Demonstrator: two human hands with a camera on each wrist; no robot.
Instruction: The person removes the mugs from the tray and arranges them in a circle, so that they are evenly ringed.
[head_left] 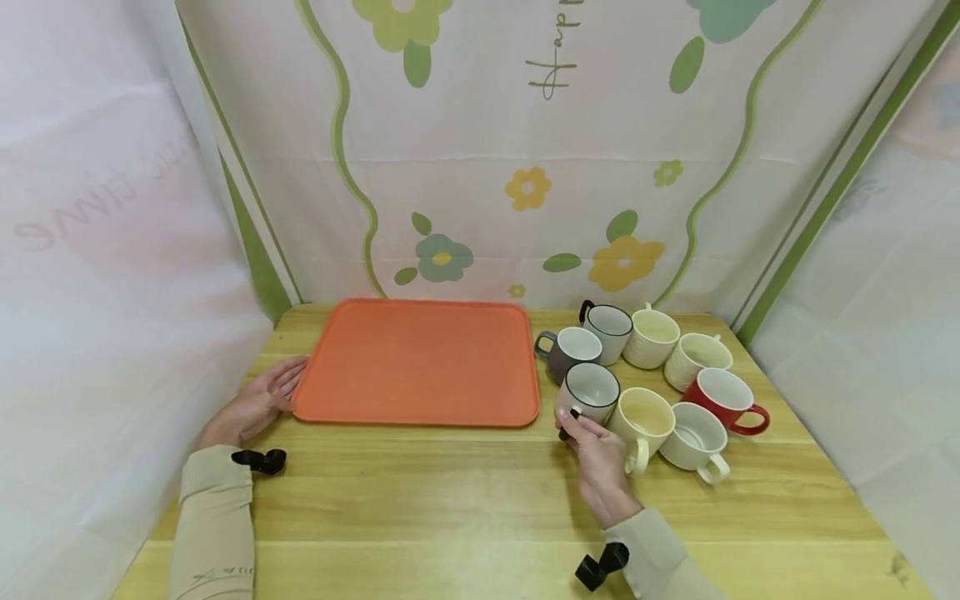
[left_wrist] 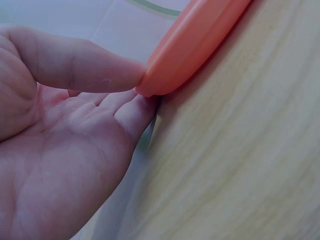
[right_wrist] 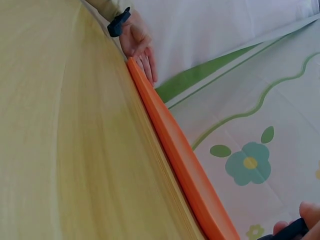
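An orange rectangular tray [head_left: 418, 362] lies flat on the wooden table. My left hand [head_left: 258, 406] rests at its left edge with fingers extended along the side; in the left wrist view the thumb [left_wrist: 95, 67] touches the rim near a corner. To the right of the tray, my right hand [head_left: 602, 467] pinches the black handle of a white mug [head_left: 591, 398] with a black rim. That mug stands among other mugs, close in front of a dark grey mug [head_left: 567, 361] and left of a cream mug [head_left: 641, 417]. In the right wrist view only fingertips and the dark handle [right_wrist: 295, 229] show.
Behind the held mug are another black-rimmed mug [head_left: 611, 333] and two cream mugs, one ribbed [head_left: 652, 342]. A red mug [head_left: 723, 396] and a white mug [head_left: 693, 437] stand farther right. Printed cloth [head_left: 465, 183] hangs behind and beside the table [head_left: 420, 500].
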